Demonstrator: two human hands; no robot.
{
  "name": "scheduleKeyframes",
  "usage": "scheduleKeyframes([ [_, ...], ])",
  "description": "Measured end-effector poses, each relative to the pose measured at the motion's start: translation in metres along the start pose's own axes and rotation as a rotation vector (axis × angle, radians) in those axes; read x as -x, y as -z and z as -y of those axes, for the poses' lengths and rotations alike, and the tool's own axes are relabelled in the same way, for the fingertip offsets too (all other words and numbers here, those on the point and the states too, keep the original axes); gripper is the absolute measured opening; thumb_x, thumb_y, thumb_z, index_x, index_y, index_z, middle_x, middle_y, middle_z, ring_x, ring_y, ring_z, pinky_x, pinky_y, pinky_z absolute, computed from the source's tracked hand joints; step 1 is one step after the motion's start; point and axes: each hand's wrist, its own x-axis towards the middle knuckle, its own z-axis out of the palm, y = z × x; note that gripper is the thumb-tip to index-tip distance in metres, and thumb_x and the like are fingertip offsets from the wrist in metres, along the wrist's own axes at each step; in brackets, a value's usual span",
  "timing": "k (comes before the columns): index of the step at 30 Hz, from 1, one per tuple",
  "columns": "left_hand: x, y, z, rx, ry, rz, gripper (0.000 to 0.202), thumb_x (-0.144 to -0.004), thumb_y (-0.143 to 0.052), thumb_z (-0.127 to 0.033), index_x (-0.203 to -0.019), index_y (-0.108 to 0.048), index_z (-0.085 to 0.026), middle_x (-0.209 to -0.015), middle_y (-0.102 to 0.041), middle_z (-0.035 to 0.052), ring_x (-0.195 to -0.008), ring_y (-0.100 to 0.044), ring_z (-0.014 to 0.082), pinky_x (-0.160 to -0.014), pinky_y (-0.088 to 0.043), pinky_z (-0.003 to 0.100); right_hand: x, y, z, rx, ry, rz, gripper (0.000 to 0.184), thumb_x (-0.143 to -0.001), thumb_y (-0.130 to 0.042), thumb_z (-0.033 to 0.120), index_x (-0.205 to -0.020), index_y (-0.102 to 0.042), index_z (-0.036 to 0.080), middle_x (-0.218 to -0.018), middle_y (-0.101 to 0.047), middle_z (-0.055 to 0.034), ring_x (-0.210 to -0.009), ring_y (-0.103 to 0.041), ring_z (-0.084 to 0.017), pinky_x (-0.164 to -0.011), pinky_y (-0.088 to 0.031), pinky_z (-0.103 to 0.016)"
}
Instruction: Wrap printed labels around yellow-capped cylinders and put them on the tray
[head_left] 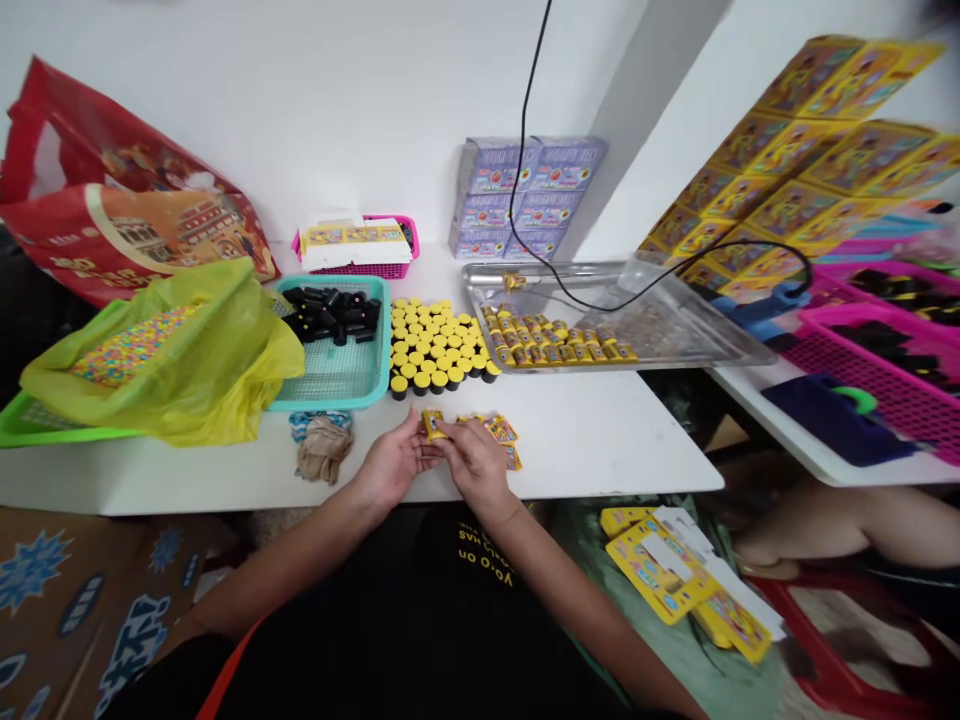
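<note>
Both my hands meet at the near edge of the white table [600, 440]. My left hand [390, 462] and my right hand [474, 462] pinch a small yellow labelled piece [433, 425] between their fingertips. A few loose yellow labels [504, 432] lie just right of my right hand. Directly behind stands a cluster of several small black tubes with yellow caps [437, 347]. A crumpled beige cloth [322, 448] lies left of my left hand.
A teal basket [337, 385] holds black tubes. A yellow bag of coloured beads [161, 350] sits left, a red bag [112, 215] behind it. A metal tray [675, 345] holds labelled tubes under a black cable [536, 130]. Pink baskets [855, 360] and yellow boxes [810, 170] stand right.
</note>
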Motion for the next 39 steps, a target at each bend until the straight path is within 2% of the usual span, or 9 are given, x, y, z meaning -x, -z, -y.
scheduleKeyframes([
  [9,0.002,-0.002,0.005,0.031,0.086,0.023,0.018,-0.084,-0.068,-0.029,-0.084,-0.067,-0.012,-0.07,-0.067,0.0044,-0.06,-0.062,0.0116,-0.061,-0.046,0.023,0.009,0.002,0.001,-0.004,-0.097,-0.032,0.015,-0.093,-0.056,0.026,-0.099,-0.069,0.022,-0.077,-0.067,-0.0047,-0.074,-0.065,-0.019,-0.069,-0.054,-0.035],
  [14,0.0,-0.002,0.002,0.03,0.123,0.048,0.017,-0.084,-0.067,-0.029,-0.085,-0.068,-0.012,-0.069,-0.067,0.0049,-0.058,-0.062,0.0128,-0.059,-0.045,0.024,0.009,0.009,0.006,-0.044,-0.187,0.013,0.021,-0.096,-0.049,0.027,-0.109,-0.065,0.023,-0.089,-0.069,-0.0053,-0.082,-0.066,-0.019,-0.074,-0.055,-0.035],
  [18,-0.001,-0.002,0.003,0.048,0.087,0.051,0.016,-0.078,-0.073,-0.026,-0.082,-0.066,-0.012,-0.072,-0.067,0.0036,-0.062,-0.061,0.0115,-0.058,-0.045,0.022,0.004,0.015,0.012,0.02,-0.117,0.1,0.03,-0.092,-0.056,0.028,-0.121,-0.058,0.021,-0.098,-0.066,-0.0088,-0.087,-0.063,-0.021,-0.078,-0.053,-0.038],
  [23,-0.006,0.002,0.013,-0.068,-0.003,-0.017,0.033,-0.065,-0.082,-0.028,-0.066,-0.052,-0.015,-0.066,-0.063,-0.0002,-0.057,-0.058,0.0098,-0.055,-0.045,0.022,0.002,0.012,0.014,0.192,-0.087,0.11,0.017,-0.083,-0.062,0.025,-0.098,-0.06,0.019,-0.08,-0.062,-0.0049,-0.076,-0.06,-0.02,-0.068,-0.051,-0.032],
  [27,-0.013,0.005,0.014,-0.276,-0.095,0.0,0.038,-0.064,-0.082,-0.037,-0.073,-0.053,-0.016,-0.059,-0.06,-0.0015,-0.049,-0.055,0.0099,-0.047,-0.039,0.021,0.005,0.014,0.005,0.301,-0.055,0.166,0.011,-0.075,-0.062,0.024,-0.084,-0.057,0.02,-0.075,-0.062,-0.0041,-0.072,-0.059,-0.02,-0.065,-0.049,-0.031],
  [29,-0.017,0.006,0.011,-0.353,-0.141,0.026,0.04,-0.069,-0.078,-0.045,-0.082,-0.055,-0.016,-0.063,-0.064,0.0006,-0.049,-0.057,0.0116,-0.046,-0.038,0.021,-0.001,0.021,-0.008,0.312,-0.103,0.168,0.011,-0.074,-0.062,0.025,-0.082,-0.056,0.02,-0.073,-0.062,-0.0032,-0.067,-0.059,-0.018,-0.062,-0.048,-0.029],
  [32,-0.024,0.009,0.006,-0.426,-0.189,-0.007,0.042,-0.073,-0.072,-0.052,-0.087,-0.054,-0.016,-0.071,-0.068,0.0036,-0.049,-0.059,0.0126,-0.042,-0.036,0.021,-0.031,0.038,-0.045,0.303,-0.318,0.116,0.014,-0.077,-0.061,0.032,-0.084,-0.056,0.021,-0.071,-0.063,-0.001,-0.062,-0.06,-0.016,-0.059,-0.046,-0.027],
  [36,-0.035,0.015,0.006,-0.452,-0.193,-0.035,0.041,-0.074,-0.071,-0.053,-0.084,-0.055,-0.016,-0.071,-0.065,0.0029,-0.049,-0.058,0.0118,-0.038,-0.035,0.02,-0.109,0.061,-0.125,0.552,-0.641,0.062,0.028,-0.08,-0.062,0.04,-0.096,-0.056,0.018,-0.076,-0.067,-0.003,-0.067,-0.063,-0.018,-0.064,-0.046,-0.028],
  [39,-0.04,0.018,0.009,-0.472,-0.173,-0.022,0.042,-0.072,-0.072,-0.054,-0.082,-0.055,-0.016,-0.068,-0.064,0.0023,-0.047,-0.057,0.0117,-0.036,-0.035,0.019,-0.167,0.066,-0.181,0.725,-0.72,0.083,0.034,-0.083,-0.06,0.038,-0.106,-0.056,0.014,-0.093,-0.069,-0.0121,-0.085,-0.066,-0.024,-0.075,-0.046,-0.032],
])
